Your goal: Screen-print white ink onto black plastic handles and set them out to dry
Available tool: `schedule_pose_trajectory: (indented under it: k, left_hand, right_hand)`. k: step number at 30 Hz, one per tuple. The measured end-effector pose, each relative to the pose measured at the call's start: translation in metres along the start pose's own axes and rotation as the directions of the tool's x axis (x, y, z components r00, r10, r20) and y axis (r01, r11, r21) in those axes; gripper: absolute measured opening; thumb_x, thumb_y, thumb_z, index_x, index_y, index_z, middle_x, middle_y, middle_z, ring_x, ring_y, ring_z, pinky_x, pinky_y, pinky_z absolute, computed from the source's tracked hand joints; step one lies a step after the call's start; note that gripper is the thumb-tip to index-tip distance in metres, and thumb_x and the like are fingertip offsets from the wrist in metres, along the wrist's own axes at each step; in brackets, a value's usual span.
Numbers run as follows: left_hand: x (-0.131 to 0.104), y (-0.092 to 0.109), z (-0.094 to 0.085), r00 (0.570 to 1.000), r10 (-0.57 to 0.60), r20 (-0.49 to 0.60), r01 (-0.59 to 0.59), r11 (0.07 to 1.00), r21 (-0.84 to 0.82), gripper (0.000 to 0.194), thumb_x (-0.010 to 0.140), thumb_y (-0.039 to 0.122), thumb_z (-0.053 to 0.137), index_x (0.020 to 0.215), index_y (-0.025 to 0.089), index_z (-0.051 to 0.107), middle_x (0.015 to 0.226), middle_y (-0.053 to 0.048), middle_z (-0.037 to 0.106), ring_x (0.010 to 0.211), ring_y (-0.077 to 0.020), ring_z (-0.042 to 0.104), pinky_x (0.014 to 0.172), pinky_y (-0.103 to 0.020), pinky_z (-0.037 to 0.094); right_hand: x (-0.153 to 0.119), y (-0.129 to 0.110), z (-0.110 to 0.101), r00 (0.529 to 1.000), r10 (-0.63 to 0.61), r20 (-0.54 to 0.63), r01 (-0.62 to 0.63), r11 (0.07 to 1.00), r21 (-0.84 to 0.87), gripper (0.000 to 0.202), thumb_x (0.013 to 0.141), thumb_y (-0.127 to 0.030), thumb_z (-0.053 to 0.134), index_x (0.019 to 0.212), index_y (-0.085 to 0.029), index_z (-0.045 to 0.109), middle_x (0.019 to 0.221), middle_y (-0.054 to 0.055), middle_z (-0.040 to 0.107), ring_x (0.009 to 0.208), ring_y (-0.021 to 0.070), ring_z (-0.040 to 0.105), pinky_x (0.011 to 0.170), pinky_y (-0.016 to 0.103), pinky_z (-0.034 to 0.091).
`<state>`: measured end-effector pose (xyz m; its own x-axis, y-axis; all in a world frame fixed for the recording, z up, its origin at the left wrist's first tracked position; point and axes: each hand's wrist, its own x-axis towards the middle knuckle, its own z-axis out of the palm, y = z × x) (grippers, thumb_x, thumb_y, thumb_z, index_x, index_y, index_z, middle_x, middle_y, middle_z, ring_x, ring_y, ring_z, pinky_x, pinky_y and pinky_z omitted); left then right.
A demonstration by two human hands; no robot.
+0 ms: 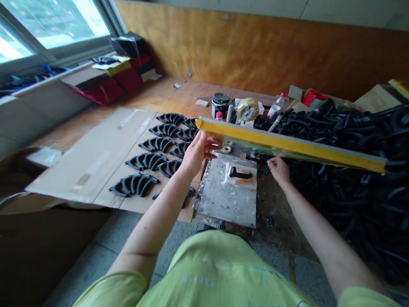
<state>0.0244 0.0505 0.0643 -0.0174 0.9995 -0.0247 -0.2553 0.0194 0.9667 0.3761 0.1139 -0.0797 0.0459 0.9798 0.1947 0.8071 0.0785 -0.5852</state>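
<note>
My left hand (200, 150) is over the right edge of the cardboard, its fingers stretched out and apart, with nothing visible in them. Curled fingers on my right hand (280, 169) hide whatever they may hold; dark pieces lie just beyond the fingertips. Between the hands, a grey metal plate (220, 198) lies on the bench. On it, a black curved handle-like part (240, 173) rests on a clear taped patch. Rows of similar black curved parts (142, 161) lie on the cardboard sheet (110, 140) left of my left hand.
A long yellow bar (287, 144) spans the view above both hands, hiding part of the bench. Behind it are a dark jar (220, 105), a tape roll (248, 109) and a bottle (277, 105). A large heap of black parts (348, 192) fills the right side.
</note>
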Motion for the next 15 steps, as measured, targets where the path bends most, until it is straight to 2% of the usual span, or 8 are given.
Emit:
schedule_pose_trajectory:
  k: [3,6,7,9,10,11,13,15]
  left_hand:
    - [0.003,-0.015,0.005,0.999,-0.030,-0.044,0.029,0.999,-0.040,0.056,0.087,0.064,0.044,0.122,0.021,0.052,0.094,-0.006,0.069,0.079,-0.0151,0.067,0.059,-0.020,0.049]
    - [-0.024,-0.046,0.004,0.985,-0.168,-0.050,0.167,0.986,-0.024,0.059,0.085,0.064,0.049,0.127,0.022,0.048,0.099,-0.007,0.070,0.076,-0.0150,0.067,0.056,-0.021,0.049]
    - [-0.037,-0.059,0.003,0.964,-0.267,-0.010,0.267,0.964,0.001,0.061,0.083,0.064,0.052,0.125,0.020,0.051,0.100,-0.009,0.070,0.074,-0.0159,0.067,0.054,-0.022,0.049]
    - [-0.067,-0.081,0.001,0.879,-0.471,0.082,0.469,0.882,0.041,0.065,0.078,0.067,0.056,0.119,0.016,0.055,0.101,-0.014,0.070,0.072,-0.0186,0.068,0.051,-0.024,0.049]
    - [-0.080,-0.091,0.000,0.836,-0.537,0.109,0.537,0.843,0.033,0.067,0.077,0.069,0.056,0.116,0.015,0.056,0.103,-0.015,0.070,0.071,-0.0198,0.069,0.051,-0.025,0.049]
    - [-0.093,-0.098,-0.002,0.816,-0.569,0.104,0.572,0.820,-0.001,0.068,0.076,0.071,0.055,0.114,0.015,0.055,0.103,-0.016,0.070,0.071,-0.0205,0.069,0.050,-0.026,0.050]
    - [-0.112,-0.108,-0.013,0.835,-0.549,-0.031,0.543,0.832,-0.108,0.064,0.075,0.074,0.053,0.104,0.017,0.054,0.094,-0.012,0.070,0.067,-0.0193,0.068,0.049,-0.025,0.049]
    - [-0.129,-0.113,-0.037,0.842,-0.478,-0.249,0.453,0.878,-0.154,0.057,0.074,0.073,0.055,0.088,0.018,0.052,0.075,-0.005,0.067,0.056,-0.0153,0.063,0.045,-0.022,0.045]
  right_hand:
    - [-0.038,-0.018,0.025,0.959,-0.223,0.172,0.229,0.973,-0.013,0.027,0.083,-0.035,0.059,0.106,-0.020,0.063,0.094,0.007,0.069,0.091,0.0230,0.061,0.083,0.038,0.049]
    - [-0.057,-0.046,0.030,0.884,-0.400,0.241,0.426,0.902,-0.067,0.016,0.086,-0.028,0.058,0.098,-0.022,0.065,0.096,0.008,0.067,0.095,0.0254,0.058,0.089,0.042,0.045]
    - [-0.061,-0.057,0.028,0.882,-0.414,0.224,0.440,0.895,-0.080,0.013,0.087,-0.027,0.056,0.094,-0.022,0.066,0.094,0.008,0.067,0.093,0.0259,0.057,0.088,0.043,0.045]
    - [-0.072,-0.082,0.025,0.884,-0.437,0.168,0.453,0.889,-0.067,0.013,0.090,-0.029,0.054,0.093,-0.023,0.065,0.091,0.009,0.065,0.092,0.0274,0.056,0.086,0.044,0.045]
    - [-0.080,-0.098,0.026,0.871,-0.466,0.156,0.477,0.878,-0.040,0.014,0.091,-0.029,0.053,0.095,-0.024,0.065,0.092,0.009,0.065,0.093,0.0282,0.056,0.086,0.045,0.045]
    - [-0.091,-0.116,0.030,0.847,-0.506,0.160,0.514,0.858,-0.008,0.014,0.091,-0.030,0.053,0.097,-0.024,0.064,0.092,0.009,0.064,0.094,0.0288,0.055,0.086,0.045,0.045]
    - [-0.116,-0.155,0.044,0.765,-0.609,0.210,0.610,0.789,0.069,0.015,0.092,-0.030,0.051,0.100,-0.025,0.064,0.090,0.009,0.063,0.094,0.0292,0.055,0.085,0.045,0.046]
    - [-0.144,-0.193,0.065,0.671,-0.691,0.269,0.679,0.718,0.152,0.019,0.093,-0.032,0.051,0.106,-0.025,0.063,0.093,0.010,0.064,0.094,0.0285,0.055,0.083,0.044,0.047]
